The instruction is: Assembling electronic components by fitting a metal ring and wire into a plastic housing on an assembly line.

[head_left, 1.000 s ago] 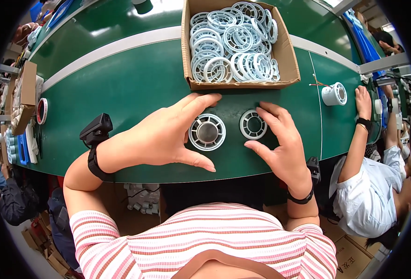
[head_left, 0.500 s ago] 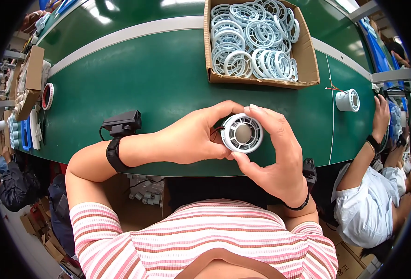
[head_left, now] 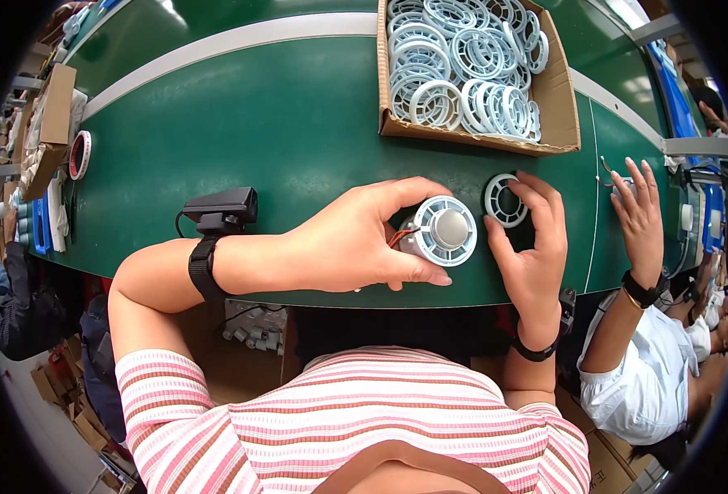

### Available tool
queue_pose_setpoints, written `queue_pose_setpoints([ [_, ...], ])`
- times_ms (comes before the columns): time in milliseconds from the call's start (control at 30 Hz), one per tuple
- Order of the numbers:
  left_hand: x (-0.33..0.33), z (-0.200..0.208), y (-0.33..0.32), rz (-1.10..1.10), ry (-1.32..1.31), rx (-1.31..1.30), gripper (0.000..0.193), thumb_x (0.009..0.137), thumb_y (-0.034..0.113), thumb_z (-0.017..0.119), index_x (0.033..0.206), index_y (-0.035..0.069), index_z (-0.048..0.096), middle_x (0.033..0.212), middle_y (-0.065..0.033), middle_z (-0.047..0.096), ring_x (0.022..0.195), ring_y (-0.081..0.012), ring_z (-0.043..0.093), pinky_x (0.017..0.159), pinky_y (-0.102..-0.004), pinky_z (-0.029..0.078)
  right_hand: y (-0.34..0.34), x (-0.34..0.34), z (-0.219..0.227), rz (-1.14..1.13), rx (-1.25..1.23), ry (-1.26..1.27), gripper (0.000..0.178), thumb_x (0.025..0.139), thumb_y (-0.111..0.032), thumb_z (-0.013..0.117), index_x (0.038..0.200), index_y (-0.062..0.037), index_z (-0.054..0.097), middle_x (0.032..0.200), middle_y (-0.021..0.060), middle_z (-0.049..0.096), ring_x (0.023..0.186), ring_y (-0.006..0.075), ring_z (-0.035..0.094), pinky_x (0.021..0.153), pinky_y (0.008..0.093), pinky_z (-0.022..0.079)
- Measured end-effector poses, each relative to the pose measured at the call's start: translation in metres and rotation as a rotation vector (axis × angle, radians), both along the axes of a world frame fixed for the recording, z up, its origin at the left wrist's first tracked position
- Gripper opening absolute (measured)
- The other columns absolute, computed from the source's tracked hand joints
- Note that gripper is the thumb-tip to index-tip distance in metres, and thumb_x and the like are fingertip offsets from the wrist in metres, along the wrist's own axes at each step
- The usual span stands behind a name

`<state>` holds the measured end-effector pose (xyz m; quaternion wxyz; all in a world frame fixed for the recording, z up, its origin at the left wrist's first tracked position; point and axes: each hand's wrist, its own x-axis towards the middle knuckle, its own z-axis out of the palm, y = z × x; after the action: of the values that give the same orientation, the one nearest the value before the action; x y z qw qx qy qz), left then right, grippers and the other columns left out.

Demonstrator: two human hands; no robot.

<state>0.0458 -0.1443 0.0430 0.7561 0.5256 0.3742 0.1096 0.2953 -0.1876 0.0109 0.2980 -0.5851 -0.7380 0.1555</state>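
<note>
My left hand (head_left: 355, 239) is closed round the side of a white cylindrical motor housing (head_left: 444, 230). A round grey metal centre and a spoked rim face up on it, and red and dark wires come out beside my fingers. To the right, my right hand (head_left: 535, 247) pinches a white spoked ring (head_left: 493, 198) between thumb and fingers. The ring is apart from the housing, and the green tabletop shows through its middle. Both hands are over the near part of the table.
A cardboard box (head_left: 481, 140) full of pale spoked rings stands at the far side. A tape roll (head_left: 81, 156) and another carton (head_left: 57, 107) are at the left. At the right, a co-worker's hand (head_left: 639, 206) reaches over a partly hidden white part with wires.
The spoked ring has come away from the housing and moved right in my right hand. The housing is tilted in my left hand. The co-worker's hand has moved over the other wired part.
</note>
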Motion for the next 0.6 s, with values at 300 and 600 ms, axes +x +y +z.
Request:
queue_pose_setpoints([
  [300, 0.000, -0.021, -0.008, 0.092, -0.146, -0.011, 0.065, 0.087, -0.011, 0.069, 0.146, 0.005, 0.046, 0.132, -0.0051, 0.058, 0.111, -0.0138, 0.065, 0.090, -0.0295, 0.060, -0.013, -0.030, 0.027, 0.285, 0.004, 0.477, 0.076, 0.071, 0.007, 0.080, 0.141, 0.0002, 0.052, 0.129, 0.0161, 0.064, 0.118, 0.0304, 0.063, 0.100, 0.0388, 0.052],
  [600, -0.001, -0.026, -0.005, 0.061, -0.146, -0.004, 0.069, 0.088, -0.012, 0.066, 0.150, 0.006, 0.043, 0.134, -0.0040, 0.058, 0.120, -0.0139, 0.059, 0.099, -0.0326, 0.056, -0.007, -0.042, 0.027, 0.323, 0.005, 0.326, 0.084, 0.071, 0.008, 0.080, 0.148, -0.0007, 0.045, 0.129, 0.0157, 0.064, 0.119, 0.0305, 0.063, 0.100, 0.0388, 0.053],
])
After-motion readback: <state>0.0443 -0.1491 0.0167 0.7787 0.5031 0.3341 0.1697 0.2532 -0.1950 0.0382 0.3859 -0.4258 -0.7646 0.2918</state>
